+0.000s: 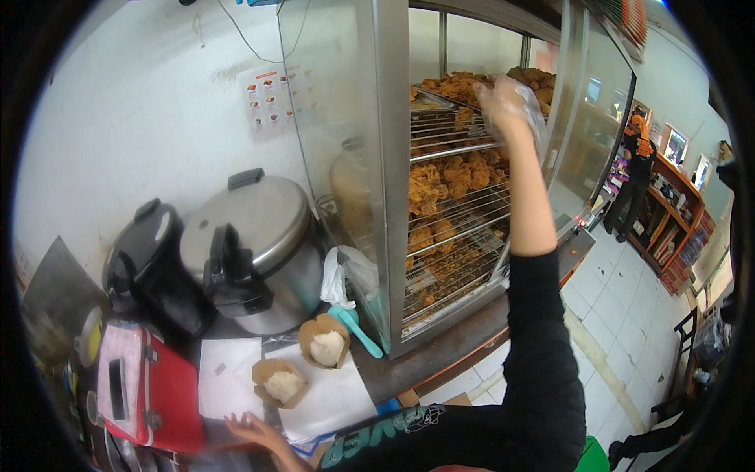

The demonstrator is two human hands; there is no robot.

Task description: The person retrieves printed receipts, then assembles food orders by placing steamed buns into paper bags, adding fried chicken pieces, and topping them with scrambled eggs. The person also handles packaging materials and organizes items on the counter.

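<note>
My right hand point(508, 104), in a clear plastic glove, reaches through the open side of a glass display cabinet point(391, 197). It is at the top shelf beside a heap of fried chicken point(452, 85); blur and the loose glove hide how its fingers are set. Low down, my left hand point(253, 432) is open, fingers apart, with nothing in it. Just beyond it are two open brown paper boxes of white rice, the nearer rice box point(281, 384) and the farther rice box point(325, 343). Both stand on white paper sheets point(338, 397).
A large steel rice cooker point(259, 212) and a dark cooker point(153, 263) stand against the wall. A red cool box point(169, 393) is at left. A turquoise-handled utensil point(358, 334) lies by the cabinet. Another person point(635, 173) stands beyond, near wooden shelves point(676, 204).
</note>
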